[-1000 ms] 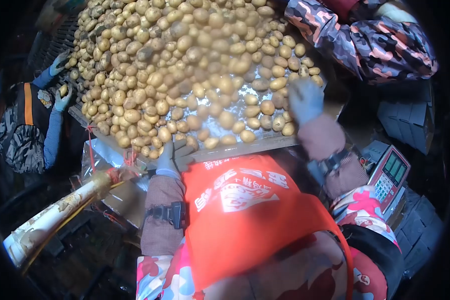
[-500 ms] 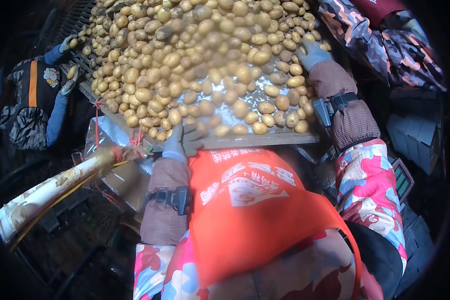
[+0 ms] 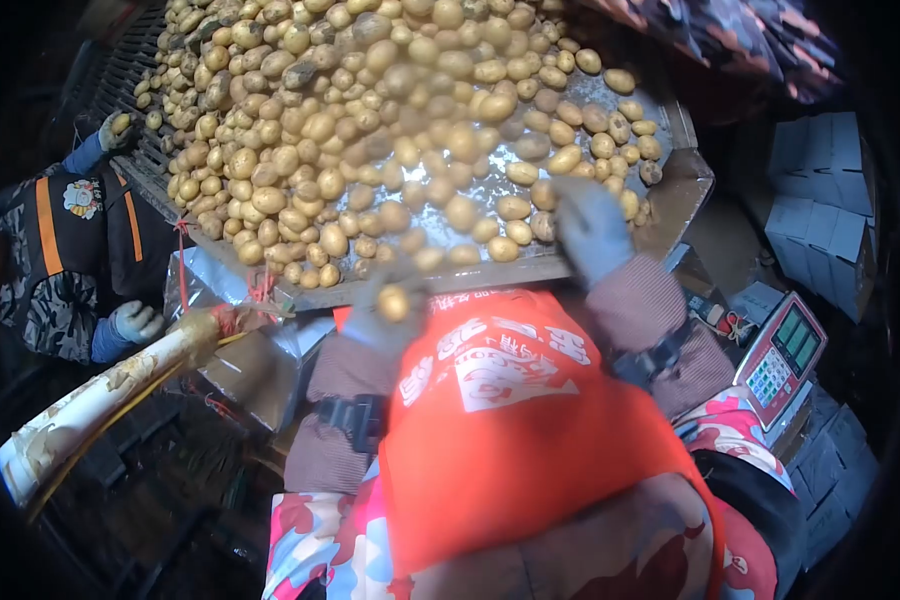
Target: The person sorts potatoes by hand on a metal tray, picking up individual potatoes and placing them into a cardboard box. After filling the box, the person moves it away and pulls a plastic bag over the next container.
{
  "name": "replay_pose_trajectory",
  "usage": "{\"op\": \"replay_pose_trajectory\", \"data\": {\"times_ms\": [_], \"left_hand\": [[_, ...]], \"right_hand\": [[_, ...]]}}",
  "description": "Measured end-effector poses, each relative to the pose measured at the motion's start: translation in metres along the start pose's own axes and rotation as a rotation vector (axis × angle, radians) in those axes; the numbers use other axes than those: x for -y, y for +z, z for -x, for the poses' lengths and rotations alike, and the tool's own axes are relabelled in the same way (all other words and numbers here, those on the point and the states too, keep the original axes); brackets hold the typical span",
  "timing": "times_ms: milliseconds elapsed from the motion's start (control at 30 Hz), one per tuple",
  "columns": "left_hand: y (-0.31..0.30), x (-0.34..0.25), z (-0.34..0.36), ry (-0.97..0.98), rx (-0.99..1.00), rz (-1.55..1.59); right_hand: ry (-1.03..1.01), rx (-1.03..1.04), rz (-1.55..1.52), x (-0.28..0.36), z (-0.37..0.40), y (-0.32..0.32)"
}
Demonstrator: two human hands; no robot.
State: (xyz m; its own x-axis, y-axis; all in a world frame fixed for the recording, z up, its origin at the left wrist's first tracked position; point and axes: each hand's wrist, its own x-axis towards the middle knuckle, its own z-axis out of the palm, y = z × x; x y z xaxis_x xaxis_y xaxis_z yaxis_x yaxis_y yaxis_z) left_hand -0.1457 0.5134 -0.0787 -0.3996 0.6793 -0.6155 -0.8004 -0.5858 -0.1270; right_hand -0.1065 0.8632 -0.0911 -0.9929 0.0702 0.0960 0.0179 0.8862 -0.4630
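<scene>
A large heap of yellow potatoes lies on the metal sorting table in front of me. My left hand, in a grey glove and blurred, is just off the table's front edge with a potato in its fingers. In a similar glove, my right hand is over the front right of the table, beside several loose potatoes. Motion smears its fingers, so I cannot make out whether it holds anything. An orange-red apron covers my front.
At the left a co-worker holds a potato in one gloved hand. A wrapped pole juts in at lower left. To the right are a digital scale and stacked boxes. Another person's patterned sleeve shows at upper right.
My right hand has come back from the far right toward the front edge. My left hand now holds a potato. The co-worker's lower hand has dropped away from the table.
</scene>
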Motion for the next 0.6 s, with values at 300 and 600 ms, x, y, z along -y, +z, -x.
{"op": "replay_pose_trajectory", "data": {"times_ms": [300,600], "left_hand": [[-0.134,-0.103,0.217,0.988,-0.587,0.267],[-0.054,-0.02,0.114,0.269,-0.04,-0.191]], "right_hand": [[0.36,0.382,0.388,-0.006,-0.1,-0.008],[0.451,0.193,-0.036,-0.003,-0.096,-0.006]]}}
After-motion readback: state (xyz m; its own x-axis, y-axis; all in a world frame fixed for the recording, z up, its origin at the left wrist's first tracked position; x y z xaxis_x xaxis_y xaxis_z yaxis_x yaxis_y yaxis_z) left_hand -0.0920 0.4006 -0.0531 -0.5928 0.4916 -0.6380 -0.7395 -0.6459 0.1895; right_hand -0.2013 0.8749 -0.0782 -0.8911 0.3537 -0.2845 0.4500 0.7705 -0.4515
